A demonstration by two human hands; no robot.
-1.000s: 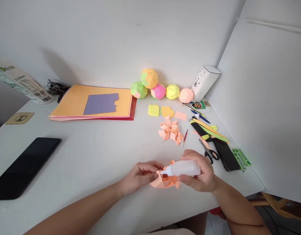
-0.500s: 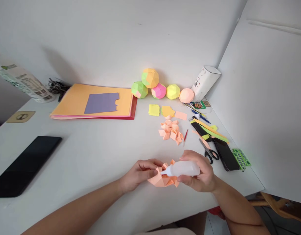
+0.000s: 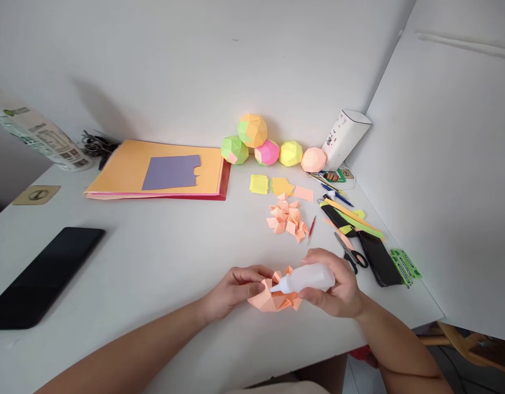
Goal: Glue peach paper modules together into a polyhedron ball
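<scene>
Close to the table's front edge, my left hand (image 3: 239,290) pinches the left rim of a part-built peach folded-paper ball (image 3: 265,300), whose top is open with pointed flaps. My right hand (image 3: 338,284) is wrapped round a white squeeze glue bottle (image 3: 309,278), tilted so its nozzle points down to the left. The nozzle tip is at the paper ball's left inner edge; whether it touches I cannot tell. Behind the ball lies a heap of folded peach paper pieces (image 3: 285,219).
Finished paper balls (image 3: 290,154) stand along the wall. Scissors (image 3: 350,253), a dark phone (image 3: 377,257) and a red-handled thin tool (image 3: 312,226) lie to the right. Stacked coloured paper (image 3: 129,164) is at the back left, with a large black device (image 3: 47,276) in front.
The glue bottle's rear end has risen slightly, so it tilts more steeply, its nozzle staying by the ball's left inner edge. The ball has shifted slightly left and up. Both hands keep their holds.
</scene>
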